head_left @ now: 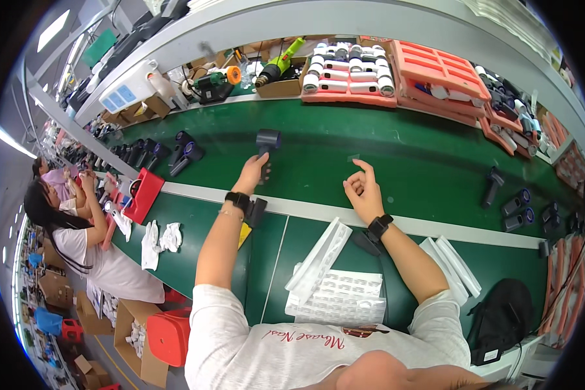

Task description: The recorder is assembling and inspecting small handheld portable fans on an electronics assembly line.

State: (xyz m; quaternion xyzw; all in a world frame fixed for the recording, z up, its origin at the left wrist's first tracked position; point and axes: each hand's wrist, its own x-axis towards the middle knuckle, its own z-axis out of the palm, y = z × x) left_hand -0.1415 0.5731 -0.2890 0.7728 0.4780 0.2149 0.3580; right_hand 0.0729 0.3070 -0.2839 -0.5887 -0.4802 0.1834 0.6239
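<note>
Green conveyor belting (383,146) runs across in front of me, with a pale rail dividing it from the darker green bench where my forearms rest, so whatever rides the belt passes within easy reach. My left hand (252,172) is stretched out over the belt and closed around the handle of a dark grey hair dryer (266,144), which stands with its barrel up top; gripping it low by the handle keeps the head clear of my fingers. My right hand (364,188) hovers just over the belt edge with the fingers loosely curled and the forefinger and thumb drawn near each other, perhaps pinching something small, though I cannot tell whether anything is between them. A small clear sticker-like scrap (353,158) lies on the belt just beyond those fingertips. White sheets of labels (344,292) sit on the bench between my arms, close to hand for peeling. Orange trays of white and dark parts (348,68) line the far side, and more dark dryers (185,153) wait upstream to my left, where other people sit along the line.
</note>
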